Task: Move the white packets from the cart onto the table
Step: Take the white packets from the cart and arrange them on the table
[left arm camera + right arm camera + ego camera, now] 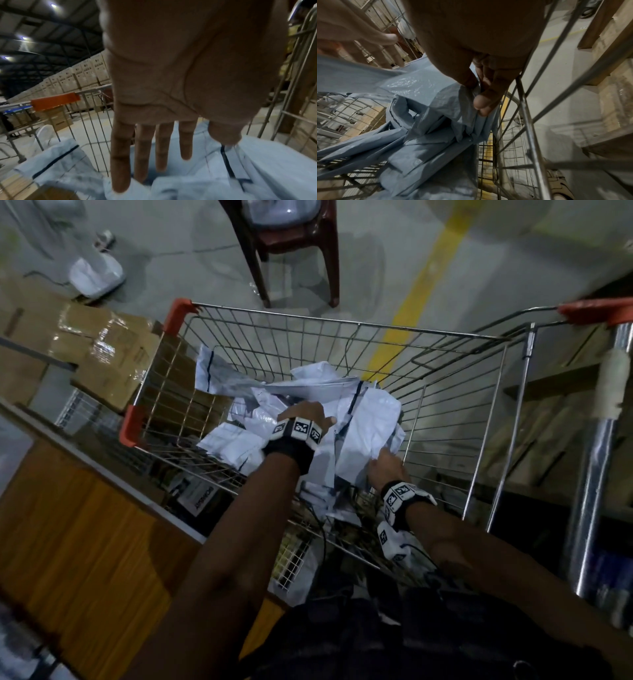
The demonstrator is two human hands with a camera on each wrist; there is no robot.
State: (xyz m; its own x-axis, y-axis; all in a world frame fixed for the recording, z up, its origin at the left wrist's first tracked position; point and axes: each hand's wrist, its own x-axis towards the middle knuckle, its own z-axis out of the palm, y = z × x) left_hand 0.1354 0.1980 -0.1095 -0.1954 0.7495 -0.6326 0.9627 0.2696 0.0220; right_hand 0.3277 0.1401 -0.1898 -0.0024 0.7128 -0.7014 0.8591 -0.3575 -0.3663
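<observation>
A heap of white plastic packets lies in the wire cart, which has orange corner guards. My left hand is over the middle of the heap. In the left wrist view its fingers are straight and spread, with the tips touching the packets. My right hand is at the heap's right side by the cart wall. There its thumb and fingers pinch the crumpled edge of a packet. The wooden table lies along the cart's left side.
Taped cardboard boxes stand left of the cart. A brown plastic chair is beyond it on the concrete floor, next to a yellow line. A metal post and low shelves stand on the right.
</observation>
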